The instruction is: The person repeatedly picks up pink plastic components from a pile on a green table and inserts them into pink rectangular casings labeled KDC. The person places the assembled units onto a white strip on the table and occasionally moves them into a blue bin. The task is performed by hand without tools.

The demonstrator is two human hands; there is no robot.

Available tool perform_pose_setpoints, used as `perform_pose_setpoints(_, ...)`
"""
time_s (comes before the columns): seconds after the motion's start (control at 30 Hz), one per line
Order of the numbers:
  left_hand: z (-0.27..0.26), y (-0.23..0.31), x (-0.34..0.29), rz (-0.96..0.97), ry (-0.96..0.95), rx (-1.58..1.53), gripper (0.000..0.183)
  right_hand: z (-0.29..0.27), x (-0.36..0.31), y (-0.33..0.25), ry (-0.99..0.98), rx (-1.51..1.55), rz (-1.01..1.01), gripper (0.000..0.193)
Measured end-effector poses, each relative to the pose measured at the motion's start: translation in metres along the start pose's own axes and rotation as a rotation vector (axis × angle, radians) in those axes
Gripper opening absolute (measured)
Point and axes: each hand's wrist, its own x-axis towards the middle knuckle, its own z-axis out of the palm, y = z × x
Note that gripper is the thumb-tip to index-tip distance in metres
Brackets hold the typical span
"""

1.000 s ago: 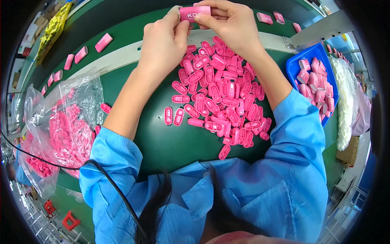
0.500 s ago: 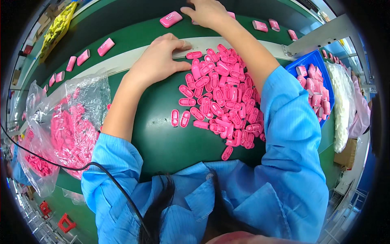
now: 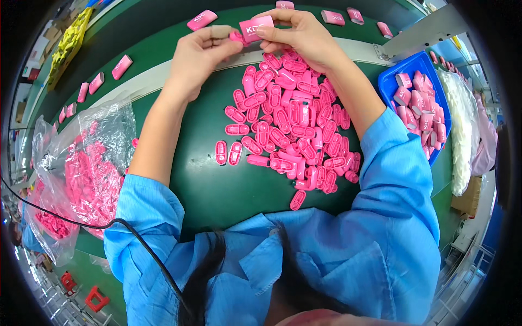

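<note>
- At far left, a clear plastic bag lies on the green table, full of small pink pieces.
- The person's left hand is raised near the table's far edge, thumb and fingertips pinching a small pink part.
- Just right of those fingertips is a pink case, its long axis running roughly left to right, right end a little higher. The small part sits at its left end (whether the two touch is too fine to tell).
- Below them, a heap of oval pink caps covers mid-table; neither hand appears to grasp any.
- The person's right hand grasps the case by its right end, thumb on the near face, so this hand has the case and the left is nearer its free end.
- At right, a blue tray holds more pink cases.
</note>
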Motion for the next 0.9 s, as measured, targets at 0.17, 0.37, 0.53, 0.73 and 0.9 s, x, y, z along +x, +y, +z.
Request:
perform_pose_setpoints(0.17,0.001,-0.002,0.001,-0.010,0.077,-0.168,0.031,0.003,-0.002,0.001,-0.014,0.041,0.022,0.033)
perform_pose_setpoints(0.37,0.012,0.001,-0.007,0.014,0.085,-0.116,0.031,0.007,-0.004,0.006,0.025,0.069,0.004,0.031)
perform_pose_setpoints(0.53,0.013,0.004,-0.008,0.070,0.109,-0.005,0.036,0.012,-0.008,0.003,0.078,-0.003,-0.064,0.031)
perform_pose_setpoints(0.73,0.032,0.005,-0.019,0.292,0.214,0.430,0.033,0.022,-0.010,-0.001,0.134,-0.038,-0.146,0.033)
perform_pose_setpoints(0.9,0.021,-0.013,-0.005,0.351,0.208,0.649,0.046,0.025,0.006,0.004,0.136,-0.139,-0.102,0.033)
